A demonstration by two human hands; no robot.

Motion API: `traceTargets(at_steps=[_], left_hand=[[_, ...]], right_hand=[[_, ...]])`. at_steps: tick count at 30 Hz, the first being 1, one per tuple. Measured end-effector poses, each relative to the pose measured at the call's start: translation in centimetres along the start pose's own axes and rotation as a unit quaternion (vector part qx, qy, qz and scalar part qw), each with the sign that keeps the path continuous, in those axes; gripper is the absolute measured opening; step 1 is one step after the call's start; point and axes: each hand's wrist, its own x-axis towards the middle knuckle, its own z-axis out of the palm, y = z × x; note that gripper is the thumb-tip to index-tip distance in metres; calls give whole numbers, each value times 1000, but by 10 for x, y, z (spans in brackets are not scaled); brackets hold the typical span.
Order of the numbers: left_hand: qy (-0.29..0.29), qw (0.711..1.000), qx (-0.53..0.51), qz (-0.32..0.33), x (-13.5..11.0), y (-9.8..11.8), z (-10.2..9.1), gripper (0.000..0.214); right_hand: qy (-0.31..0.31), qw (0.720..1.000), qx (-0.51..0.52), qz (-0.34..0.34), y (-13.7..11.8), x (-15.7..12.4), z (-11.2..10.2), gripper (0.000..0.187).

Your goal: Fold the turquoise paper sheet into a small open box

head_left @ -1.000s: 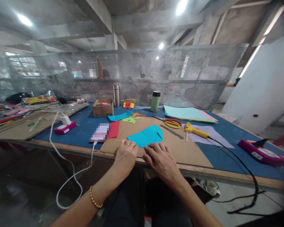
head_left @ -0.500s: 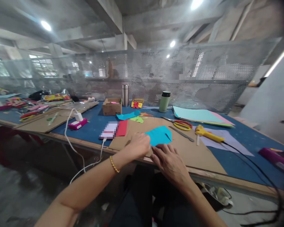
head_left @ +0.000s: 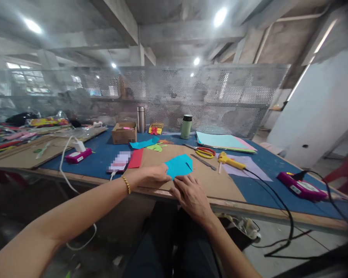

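Note:
A folded sheet of bright blue paper (head_left: 178, 165) lies on the brown cardboard (head_left: 220, 185), with a small dark slit or fold near its right end. My left hand (head_left: 158, 173) is closed at the paper's left edge, its fingertips on the sheet and a gold bead bracelet at the wrist. Curled fingers of my right hand (head_left: 193, 195) rest on the near edge of the same paper; its thumb is close to the table edge. The two hands are a short gap apart. What lies under the right fingertips is hidden.
Right of the paper are a grey blade-like tool (head_left: 204, 163), scissors (head_left: 204, 151) and a yellow glue gun (head_left: 231, 161) with a black cord. A phone (head_left: 119, 162) and red paper (head_left: 135, 158) lie left. Behind stand a cardboard box (head_left: 124, 135), steel flask (head_left: 140, 120) and green cup (head_left: 186, 128).
The view has turned right, so the table's things appear shifted left. My left hand has flattened slightly at the paper's edge. Both hands stay at the blue paper.

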Motion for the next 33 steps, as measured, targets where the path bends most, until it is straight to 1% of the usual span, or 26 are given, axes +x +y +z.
traceTargets(at_steps=[2, 4, 7, 10, 17, 19, 22, 25, 30, 33], left_hand=[[-46, 999, 0, -8, -1, 3, -5, 23], [-78, 997, -7, -13, -1, 7, -11, 24], [-98, 995, -14, -25, -1, 10, -15, 25], [-110, 993, -21, -36, 1, 13, -16, 24], [-153, 984, -50, -74, 3, 13, -21, 14], [-158, 981, -64, -88, 1, 12, -23, 11], [-151, 981, -78, -94, -3, 11, -25, 12], [-154, 981, -77, -87, -4, 12, -27, 15], [-180, 979, -68, -66, -2, 12, -29, 13], [-174, 981, -65, -59, 0, 12, -27, 17]], right_hand=[[5, 1000, 2, -8, 1, -1, 1, 20], [10, 1000, 1, -8, 2, -1, 2, 19], [11, 1000, 0, -4, 2, -1, 3, 20], [5, 1000, -4, -2, 2, -1, 3, 20], [6, 1000, -11, -7, 1, 0, 2, 19], [8, 1000, -8, -7, 1, 0, 2, 20], [13, 1000, -6, -8, 2, 0, 3, 21], [13, 1000, -6, -6, 1, 0, 3, 20], [6, 1000, -4, -3, -1, 0, 2, 18], [6, 1000, -6, -1, -1, 0, 2, 19]])
